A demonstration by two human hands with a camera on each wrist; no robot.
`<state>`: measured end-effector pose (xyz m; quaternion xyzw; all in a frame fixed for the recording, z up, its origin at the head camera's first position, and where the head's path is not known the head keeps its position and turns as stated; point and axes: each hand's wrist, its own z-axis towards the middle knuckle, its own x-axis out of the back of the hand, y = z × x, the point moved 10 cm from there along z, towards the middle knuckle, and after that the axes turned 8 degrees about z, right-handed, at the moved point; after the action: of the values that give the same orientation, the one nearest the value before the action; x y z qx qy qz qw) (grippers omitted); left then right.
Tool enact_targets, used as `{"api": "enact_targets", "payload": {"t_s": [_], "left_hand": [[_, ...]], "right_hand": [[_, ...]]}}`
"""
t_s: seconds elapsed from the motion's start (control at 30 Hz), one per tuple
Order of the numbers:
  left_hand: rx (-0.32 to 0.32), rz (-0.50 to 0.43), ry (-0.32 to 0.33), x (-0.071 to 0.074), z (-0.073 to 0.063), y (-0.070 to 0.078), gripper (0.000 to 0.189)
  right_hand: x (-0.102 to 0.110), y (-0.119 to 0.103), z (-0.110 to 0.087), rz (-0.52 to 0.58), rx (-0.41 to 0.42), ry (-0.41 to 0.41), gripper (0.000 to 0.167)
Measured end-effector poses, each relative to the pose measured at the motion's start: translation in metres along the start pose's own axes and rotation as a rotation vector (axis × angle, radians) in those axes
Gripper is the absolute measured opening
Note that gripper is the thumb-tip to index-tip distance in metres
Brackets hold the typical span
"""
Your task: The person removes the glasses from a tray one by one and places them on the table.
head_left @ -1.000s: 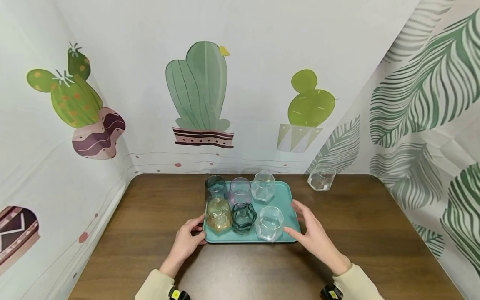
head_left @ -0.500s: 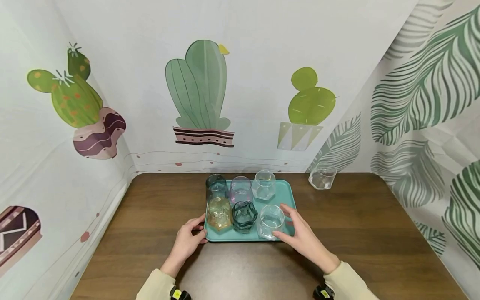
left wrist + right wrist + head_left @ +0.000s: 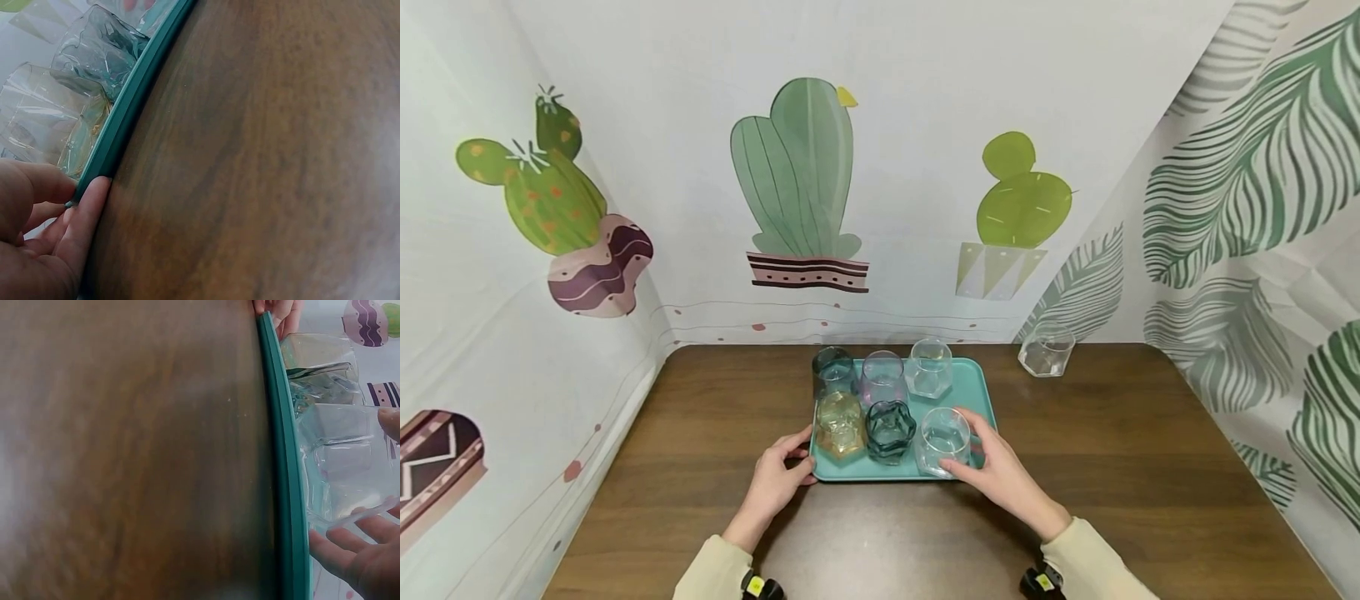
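A turquoise tray (image 3: 973, 392) on the table carries several drinking glasses in two rows. My left hand (image 3: 777, 473) grips the tray's left rim; in the left wrist view its fingers (image 3: 53, 181) pinch the edge. With thumb and fingers on either side, my right hand (image 3: 1000, 473) holds the clear glass (image 3: 938, 442) at the front right of the tray. Left of that glass are a wavy dark teal glass (image 3: 891, 435) and an amber glass (image 3: 840, 429). Behind stand a dark grey glass (image 3: 833, 371), a pinkish glass (image 3: 882, 379) and another clear glass (image 3: 929, 371).
One more clear glass (image 3: 1047, 352) stands off the tray, at the back right of the brown wooden table (image 3: 700, 400). A white cloth backdrop (image 3: 917, 150) printed with cacti and leaves rises behind the table's rear edge.
My right hand has moved left from the tray's right rim to the front clear glass and closed around it. My left hand stays on the left rim.
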<state>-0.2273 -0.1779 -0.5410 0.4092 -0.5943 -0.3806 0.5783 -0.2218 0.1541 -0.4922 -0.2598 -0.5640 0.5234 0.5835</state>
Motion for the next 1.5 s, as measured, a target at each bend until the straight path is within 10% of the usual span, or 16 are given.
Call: {"api": "enact_targets", "payload": {"t_s": [1.5], "left_hand": [[0.021, 0.012, 0.013, -0.001, 0.000, -0.002, 0.052]], "right_hand": [[0.127, 0.005, -0.049, -0.102, -0.005, 0.290, 0.072]]}}
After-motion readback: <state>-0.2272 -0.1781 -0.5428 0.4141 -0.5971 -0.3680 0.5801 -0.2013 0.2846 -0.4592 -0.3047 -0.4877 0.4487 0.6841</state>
